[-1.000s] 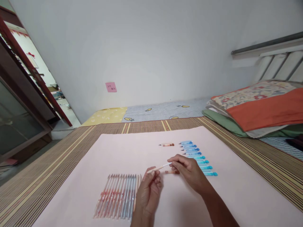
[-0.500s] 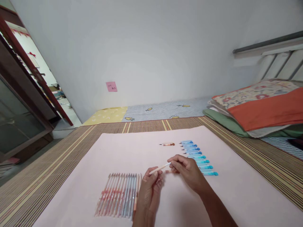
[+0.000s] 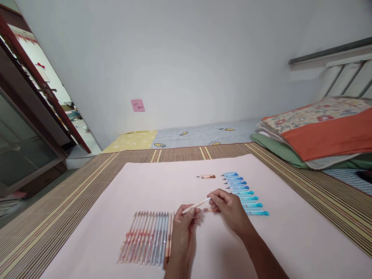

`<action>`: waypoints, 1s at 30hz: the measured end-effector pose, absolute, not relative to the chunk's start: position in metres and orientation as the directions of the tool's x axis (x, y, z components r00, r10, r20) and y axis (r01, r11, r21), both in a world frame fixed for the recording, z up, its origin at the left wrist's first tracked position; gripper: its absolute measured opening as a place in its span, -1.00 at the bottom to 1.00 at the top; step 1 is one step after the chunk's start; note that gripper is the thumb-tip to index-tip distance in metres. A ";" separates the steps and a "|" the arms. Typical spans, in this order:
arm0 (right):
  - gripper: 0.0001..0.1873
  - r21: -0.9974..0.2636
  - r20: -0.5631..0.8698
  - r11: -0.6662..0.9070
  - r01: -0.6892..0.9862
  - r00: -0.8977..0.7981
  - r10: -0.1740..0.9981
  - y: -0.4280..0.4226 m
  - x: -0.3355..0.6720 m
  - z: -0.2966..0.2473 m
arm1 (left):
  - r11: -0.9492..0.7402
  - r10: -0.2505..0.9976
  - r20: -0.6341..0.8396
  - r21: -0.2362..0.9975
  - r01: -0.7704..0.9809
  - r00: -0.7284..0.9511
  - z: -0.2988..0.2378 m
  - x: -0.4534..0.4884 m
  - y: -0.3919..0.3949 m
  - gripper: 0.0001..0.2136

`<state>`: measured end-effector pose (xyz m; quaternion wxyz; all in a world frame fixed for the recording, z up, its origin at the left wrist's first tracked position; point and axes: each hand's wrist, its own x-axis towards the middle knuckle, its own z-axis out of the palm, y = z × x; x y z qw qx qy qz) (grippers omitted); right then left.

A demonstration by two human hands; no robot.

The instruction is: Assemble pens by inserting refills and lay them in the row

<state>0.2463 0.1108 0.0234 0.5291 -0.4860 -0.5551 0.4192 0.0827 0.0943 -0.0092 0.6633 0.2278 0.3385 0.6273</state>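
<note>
Fingers of left hand (image 3: 182, 231) and right hand (image 3: 229, 209) pinch one pale refill (image 3: 199, 204)

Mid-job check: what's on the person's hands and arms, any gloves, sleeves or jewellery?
The left hand and the right hand are both bare: no gloves, and no rings that show. The right forearm is uncovered to the frame edge, with no sleeve, watch or band. Of the other arm only the left wrist shows, also without a cuff.
</note>
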 end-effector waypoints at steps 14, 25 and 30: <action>-0.65 -0.989 0.141 0.139 0.047 0.048 0.989 0.123 0.243 0.000 | -0.015 0.989 -0.061 0.872 -0.490 -0.138 -0.017 0.073 0.105 -0.69; -0.66 -0.995 0.092 0.090 0.047 0.036 0.995 0.120 0.223 -0.010 | -0.084 0.980 0.029 0.957 -0.276 -0.197 -0.023 0.068 0.102 -0.68; -0.59 -0.995 0.075 0.078 -0.058 0.050 0.996 0.126 0.226 -0.014 | -0.084 0.975 0.012 0.946 -0.315 -0.223 -0.024 0.068 0.106 -0.67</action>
